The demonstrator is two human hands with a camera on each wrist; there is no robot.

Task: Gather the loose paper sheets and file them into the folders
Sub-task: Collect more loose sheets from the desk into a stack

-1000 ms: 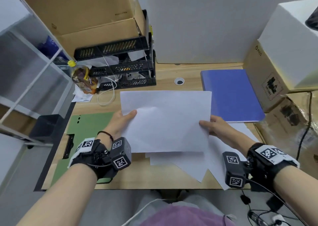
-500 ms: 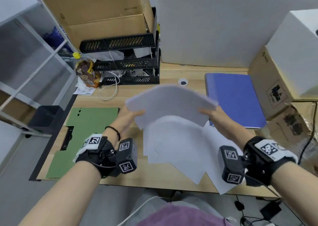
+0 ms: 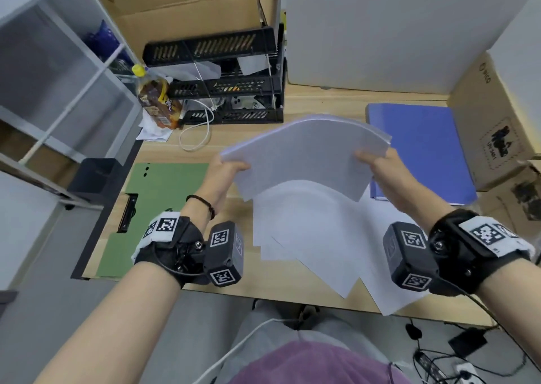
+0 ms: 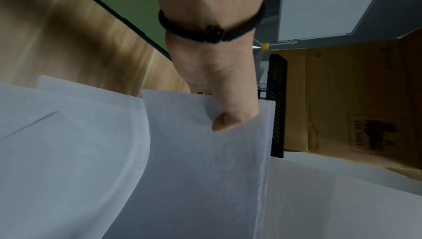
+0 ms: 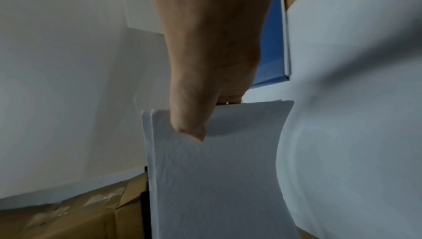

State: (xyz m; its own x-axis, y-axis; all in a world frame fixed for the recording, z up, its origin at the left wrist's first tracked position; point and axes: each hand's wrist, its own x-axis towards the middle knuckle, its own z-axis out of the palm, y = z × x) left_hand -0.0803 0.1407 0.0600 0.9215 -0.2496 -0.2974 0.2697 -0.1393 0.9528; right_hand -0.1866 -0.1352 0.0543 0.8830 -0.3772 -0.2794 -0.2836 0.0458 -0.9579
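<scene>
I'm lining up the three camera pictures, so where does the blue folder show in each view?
Head: the blue folder lies flat on the desk at right, behind the right hand.
Left wrist: not in it.
Right wrist: a blue strip at upper centre-right, just right of the hand.
Shared landmark: the held stack of paper, pinched by the left hand at one end and the right hand at the other.

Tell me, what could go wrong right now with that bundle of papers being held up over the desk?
The held stack is only pinched at its side edges by the left hand and right hand, and it bows in the middle, so sheets might slip out. The loose sheets on the desk overhang its near edge and could slide to the floor if brushed. Neither the green folder nor the blue folder holds any paper yet.
</scene>
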